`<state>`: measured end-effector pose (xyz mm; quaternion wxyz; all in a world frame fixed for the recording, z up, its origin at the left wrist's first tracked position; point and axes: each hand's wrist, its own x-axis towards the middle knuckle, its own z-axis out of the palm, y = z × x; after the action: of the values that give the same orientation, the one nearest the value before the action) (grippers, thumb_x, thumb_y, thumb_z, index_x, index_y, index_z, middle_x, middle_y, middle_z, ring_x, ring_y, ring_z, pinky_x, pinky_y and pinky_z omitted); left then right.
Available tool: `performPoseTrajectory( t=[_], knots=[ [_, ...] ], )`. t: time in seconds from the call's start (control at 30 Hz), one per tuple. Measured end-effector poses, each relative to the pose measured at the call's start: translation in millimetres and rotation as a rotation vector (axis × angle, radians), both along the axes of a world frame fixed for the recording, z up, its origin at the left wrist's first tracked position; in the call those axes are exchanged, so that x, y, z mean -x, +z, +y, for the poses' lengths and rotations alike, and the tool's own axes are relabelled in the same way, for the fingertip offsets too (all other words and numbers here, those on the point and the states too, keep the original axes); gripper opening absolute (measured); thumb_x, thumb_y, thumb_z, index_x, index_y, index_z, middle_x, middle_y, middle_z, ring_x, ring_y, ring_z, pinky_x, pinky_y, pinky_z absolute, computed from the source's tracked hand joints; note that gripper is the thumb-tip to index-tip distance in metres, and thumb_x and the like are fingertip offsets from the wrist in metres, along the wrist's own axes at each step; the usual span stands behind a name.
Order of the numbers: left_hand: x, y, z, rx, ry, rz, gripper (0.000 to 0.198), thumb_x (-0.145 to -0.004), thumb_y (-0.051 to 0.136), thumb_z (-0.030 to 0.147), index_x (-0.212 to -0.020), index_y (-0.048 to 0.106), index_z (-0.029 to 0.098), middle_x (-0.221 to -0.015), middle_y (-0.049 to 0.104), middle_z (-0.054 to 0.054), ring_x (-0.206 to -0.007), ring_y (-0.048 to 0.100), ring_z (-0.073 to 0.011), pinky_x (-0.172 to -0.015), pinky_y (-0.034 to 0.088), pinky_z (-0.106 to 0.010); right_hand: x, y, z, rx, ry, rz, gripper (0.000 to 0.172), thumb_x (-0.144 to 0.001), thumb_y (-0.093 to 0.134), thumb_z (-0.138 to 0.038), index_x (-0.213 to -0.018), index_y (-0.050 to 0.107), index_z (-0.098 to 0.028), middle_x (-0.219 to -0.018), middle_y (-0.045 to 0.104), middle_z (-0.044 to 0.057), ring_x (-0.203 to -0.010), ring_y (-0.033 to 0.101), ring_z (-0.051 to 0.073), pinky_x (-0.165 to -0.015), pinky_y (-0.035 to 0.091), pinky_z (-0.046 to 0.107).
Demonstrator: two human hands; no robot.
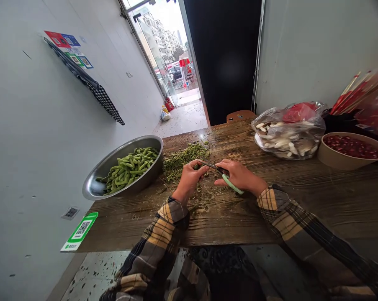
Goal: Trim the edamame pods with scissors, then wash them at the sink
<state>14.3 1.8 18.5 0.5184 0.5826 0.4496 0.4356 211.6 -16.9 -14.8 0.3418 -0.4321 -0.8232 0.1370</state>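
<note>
My right hand (235, 173) is closed round a pair of scissors (231, 184) with pale green handles. The dark blades point left and reach to the fingertips of my left hand (190, 177). Those fingers are pinched on a small green edamame pod (196, 167), mostly covered by them. Just beyond my left hand lies a spread of green trimmings (187, 156) on the wooden table (239, 225). To the left, a large metal bowl (91, 184) holds many green pods (130, 167), which lie loosely heaped.
At the right stand a plastic bag of mushrooms (284, 140) and a round paper tub (339, 159) of dark red pieces. Behind them are red-wrapped sticks (348, 96). A green QR card (80, 232) lies at the table's left corner. A white wall (50, 146) borders the left side.
</note>
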Motion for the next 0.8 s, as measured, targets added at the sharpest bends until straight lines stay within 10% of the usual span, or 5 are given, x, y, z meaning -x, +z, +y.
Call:
performPoseTrajectory(
  t=[0.8],
  knots=[
    [19, -17.8, 7, 0.337, 0.078, -0.529, 0.036, -0.063, 0.082, 0.028, -0.084, 0.055, 0.017, -0.069, 0.056, 0.004, -0.053, 0.051, -0.0049, -0.043, 0.033, -0.016, 5, -4.7, -5, 0.058, -0.067, -0.053, 0.050, -0.079, 0.072, -0.047, -0.120, 0.059, -0.022, -0.096, 0.061, 0.005, -0.073, 0.060, 0.018, -0.067, 0.050, 0.031]
  ],
)
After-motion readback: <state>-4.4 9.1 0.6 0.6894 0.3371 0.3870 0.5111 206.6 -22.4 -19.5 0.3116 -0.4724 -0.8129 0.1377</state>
